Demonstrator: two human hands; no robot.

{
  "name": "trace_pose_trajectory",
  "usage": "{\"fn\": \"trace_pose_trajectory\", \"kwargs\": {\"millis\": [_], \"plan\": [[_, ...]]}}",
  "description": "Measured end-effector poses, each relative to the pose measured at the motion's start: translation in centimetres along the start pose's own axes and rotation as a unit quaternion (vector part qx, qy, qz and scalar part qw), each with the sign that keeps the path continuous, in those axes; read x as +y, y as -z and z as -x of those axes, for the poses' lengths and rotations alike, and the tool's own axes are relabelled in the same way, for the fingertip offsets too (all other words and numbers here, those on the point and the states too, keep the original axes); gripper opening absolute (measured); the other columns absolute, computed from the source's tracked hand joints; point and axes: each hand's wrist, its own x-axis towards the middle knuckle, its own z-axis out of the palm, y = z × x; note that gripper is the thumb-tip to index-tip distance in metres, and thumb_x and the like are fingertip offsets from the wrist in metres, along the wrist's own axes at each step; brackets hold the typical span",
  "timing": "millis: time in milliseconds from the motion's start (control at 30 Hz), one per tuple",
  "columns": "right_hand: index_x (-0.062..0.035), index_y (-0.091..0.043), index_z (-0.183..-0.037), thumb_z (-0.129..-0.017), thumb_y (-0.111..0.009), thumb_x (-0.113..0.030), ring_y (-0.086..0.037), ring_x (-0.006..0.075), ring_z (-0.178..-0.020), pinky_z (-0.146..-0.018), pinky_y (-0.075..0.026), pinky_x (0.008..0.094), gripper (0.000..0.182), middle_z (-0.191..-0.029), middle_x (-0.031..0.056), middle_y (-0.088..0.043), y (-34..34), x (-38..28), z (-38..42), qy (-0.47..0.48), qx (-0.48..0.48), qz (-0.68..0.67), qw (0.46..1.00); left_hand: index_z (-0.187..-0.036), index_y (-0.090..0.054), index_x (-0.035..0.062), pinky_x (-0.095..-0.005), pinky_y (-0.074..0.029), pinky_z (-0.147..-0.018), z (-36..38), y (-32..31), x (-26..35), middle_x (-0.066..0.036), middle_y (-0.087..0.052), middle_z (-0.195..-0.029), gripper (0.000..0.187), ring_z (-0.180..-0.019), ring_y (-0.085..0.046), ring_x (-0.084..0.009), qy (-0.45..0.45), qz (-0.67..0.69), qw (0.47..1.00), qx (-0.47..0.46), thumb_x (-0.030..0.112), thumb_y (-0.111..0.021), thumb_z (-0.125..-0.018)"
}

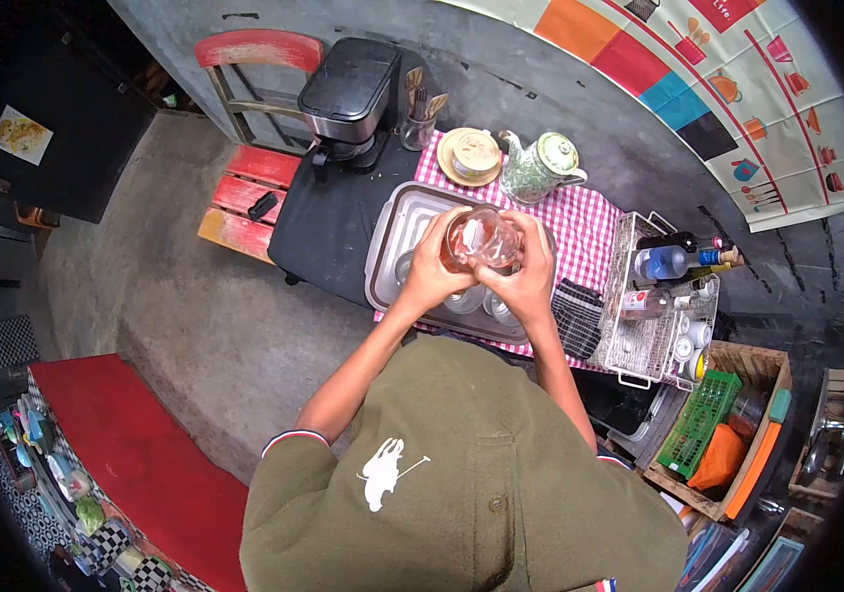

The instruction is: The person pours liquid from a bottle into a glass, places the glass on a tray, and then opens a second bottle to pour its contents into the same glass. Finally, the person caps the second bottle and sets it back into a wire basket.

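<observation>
Over the tray, my left hand [432, 271] and my right hand [529, 281] are wrapped round clear glassware from either side. The drinking glass [479, 237] between them shows reddish tones and a pale patch on its left part, while its right part is clear. I cannot tell whether it is one glass or two set together. Beneath my hands lies a grey-brown tray [387, 232] with a ridged base, where several more clear glasses [501, 309] stand, partly hidden by my wrists and fingers.
Behind the tray stand a patterned teapot [545, 168] and a cup [475, 155] on a saucer. A coffee maker [348, 99] is at the left, beside a red chair [254, 178]. To the right are a wire rack [629, 331] of bottles and a wooden crate [777, 380].
</observation>
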Motion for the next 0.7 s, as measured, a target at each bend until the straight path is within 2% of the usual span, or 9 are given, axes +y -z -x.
{"fn": "trace_pose_trajectory", "kwargs": {"millis": [333,700], "plan": [[-0.0038,-0.056,-0.121,-0.064,-0.078,-0.012,-0.061,0.0239,-0.102,-0.086,-0.051,0.0354,0.063,-0.113,0.0116,-0.057,-0.1,0.23,-0.03,0.02,0.004,0.012,1.0,-0.13,-0.051,0.0006,-0.0376,-0.046,-0.101,-0.16,0.08,-0.13,-0.015,-0.057,-0.123,0.08,-0.117,-0.057,-0.0289,-0.017,-0.018,1.0,0.0,0.011,-0.083,-0.057],[-0.0019,-0.053,-0.124,-0.066,-0.082,-0.013,-0.062,0.0213,-0.104,-0.086,-0.052,0.0339,0.066,-0.116,0.0119,-0.056,-0.27,0.29,0.04,-0.012,0.0,-0.007,1.0,-0.13,-0.051,0.0006,-0.0377,-0.045,-0.101,-0.15,0.23,0.11,-0.015,-0.057,-0.124,0.08,-0.118,-0.057,-0.0292,-0.016,-0.019,1.0,0.003,0.012,-0.082,-0.058]]}}
